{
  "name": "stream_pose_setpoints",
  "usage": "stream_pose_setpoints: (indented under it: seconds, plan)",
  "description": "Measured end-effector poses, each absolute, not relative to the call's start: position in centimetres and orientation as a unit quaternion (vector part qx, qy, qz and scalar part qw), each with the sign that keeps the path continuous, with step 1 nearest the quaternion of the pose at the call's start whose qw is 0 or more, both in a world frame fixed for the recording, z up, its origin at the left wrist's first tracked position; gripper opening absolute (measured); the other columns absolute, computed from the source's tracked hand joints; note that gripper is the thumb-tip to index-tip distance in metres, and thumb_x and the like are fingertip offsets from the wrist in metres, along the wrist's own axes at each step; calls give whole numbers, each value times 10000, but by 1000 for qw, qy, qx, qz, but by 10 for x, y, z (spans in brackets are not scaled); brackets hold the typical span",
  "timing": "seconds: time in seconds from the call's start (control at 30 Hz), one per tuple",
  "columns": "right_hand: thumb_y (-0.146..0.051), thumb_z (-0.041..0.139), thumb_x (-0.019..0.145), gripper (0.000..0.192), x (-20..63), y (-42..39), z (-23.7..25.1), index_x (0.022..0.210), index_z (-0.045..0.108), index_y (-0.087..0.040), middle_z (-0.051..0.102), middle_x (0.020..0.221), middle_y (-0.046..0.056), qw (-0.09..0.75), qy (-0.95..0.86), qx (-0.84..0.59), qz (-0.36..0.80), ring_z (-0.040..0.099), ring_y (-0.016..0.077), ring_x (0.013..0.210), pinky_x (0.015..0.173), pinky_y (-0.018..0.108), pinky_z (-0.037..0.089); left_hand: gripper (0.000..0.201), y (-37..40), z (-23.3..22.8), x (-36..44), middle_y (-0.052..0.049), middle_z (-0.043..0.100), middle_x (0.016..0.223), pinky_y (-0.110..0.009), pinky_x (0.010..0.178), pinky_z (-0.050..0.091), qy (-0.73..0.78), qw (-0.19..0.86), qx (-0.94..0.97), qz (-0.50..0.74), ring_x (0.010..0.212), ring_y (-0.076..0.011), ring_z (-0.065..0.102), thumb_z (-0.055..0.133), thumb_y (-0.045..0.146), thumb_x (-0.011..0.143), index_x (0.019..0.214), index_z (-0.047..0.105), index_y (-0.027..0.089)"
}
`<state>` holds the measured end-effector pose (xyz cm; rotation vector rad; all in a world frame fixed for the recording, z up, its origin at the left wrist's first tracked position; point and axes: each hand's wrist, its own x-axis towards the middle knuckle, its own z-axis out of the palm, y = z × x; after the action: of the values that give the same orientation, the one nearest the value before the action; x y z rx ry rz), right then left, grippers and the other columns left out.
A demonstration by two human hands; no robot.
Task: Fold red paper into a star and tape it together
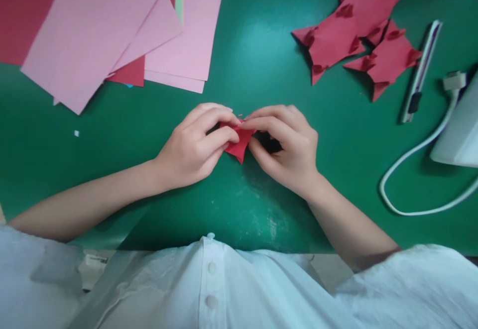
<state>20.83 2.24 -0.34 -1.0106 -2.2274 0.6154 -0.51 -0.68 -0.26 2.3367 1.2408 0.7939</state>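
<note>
Closest to me is my white shirt (pixel 209 289), then the green surface (pixel 74 169) beneath my arms. Up and left of my fingers a fan of pink sheets (pixel 97 30) overlaps dark red ones. Up and right of them lie cut red scraps (pixel 358 25), with a utility knife (pixel 420 75) and a white cable (pixel 414 155) farther right. My left hand (pixel 194 147) and right hand (pixel 289 150) meet, fingers (pixel 224 135) closed in a pinch on a small folded red paper piece (pixel 239 145) between them, just above the surface.
</note>
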Motion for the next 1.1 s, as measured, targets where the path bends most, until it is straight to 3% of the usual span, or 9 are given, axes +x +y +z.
stream_pose_setpoints:
  seconds: [0.17, 0.37, 0.6, 0.7, 0.93, 1.0, 1.1]
  plan:
    - [-173, 633, 872, 136, 210, 24, -3, 984, 678, -235, 725, 990, 44, 293, -852, -371, 224, 661, 179, 839, 747, 356, 508, 291, -8, -3, -5, -13, 696, 1197, -438, 1088, 549, 427, 208, 832, 286, 1295, -202, 619, 458, 31, 906, 998, 637, 241]
    - [-231, 655, 897, 45, 210, 23, -4, 904, 697, -247, 722, 979, 43, 285, -865, -370, 184, 636, 172, 800, 738, 368, 509, 244, -8, -5, -4, -29, 692, 1188, -459, 1090, 557, 437, 207, 822, 300, 1297, -218, 621, 483, 67, 934, 1005, 639, 240]
    - [-166, 713, 883, 72, 207, 18, -7, 877, 704, -237, 759, 905, -4, 361, -893, -261, 62, 578, 155, 797, 655, 313, 514, 215, -8, -5, -4, -26, 724, 1162, -481, 1090, 570, 439, 189, 826, 297, 1281, -229, 638, 491, 92, 949, 1014, 641, 231]
    - [-171, 672, 922, 86, 208, 18, -8, 879, 700, -239, 764, 896, -20, 350, -905, -241, 32, 576, 145, 780, 618, 300, 496, 247, -10, -5, -4, -32, 732, 1199, -480, 1087, 584, 438, 168, 833, 294, 1295, -238, 636, 480, 87, 948, 1066, 648, 225]
    - [-110, 635, 912, 136, 210, 20, -13, 906, 704, -228, 733, 864, 7, 346, -898, -257, 89, 603, 142, 784, 666, 297, 525, 356, -13, -7, -4, -59, 672, 1344, -511, 1127, 537, 442, 168, 839, 268, 1369, -266, 573, 445, 115, 965, 1259, 611, 229]
    - [-99, 633, 906, 143, 210, 21, -13, 906, 703, -224, 725, 857, 14, 351, -892, -264, 111, 606, 145, 778, 677, 299, 533, 336, -13, -8, -3, -56, 662, 1349, -486, 1113, 537, 446, 163, 837, 270, 1357, -253, 575, 433, 116, 976, 1231, 616, 236]
    - [-88, 636, 897, 157, 211, 22, -11, 908, 706, -229, 726, 848, 16, 352, -882, -274, 156, 623, 146, 771, 689, 302, 542, 246, -12, -7, -3, -45, 700, 1191, -432, 1004, 564, 445, 124, 838, 290, 1195, -221, 646, 455, 137, 982, 1101, 646, 236]
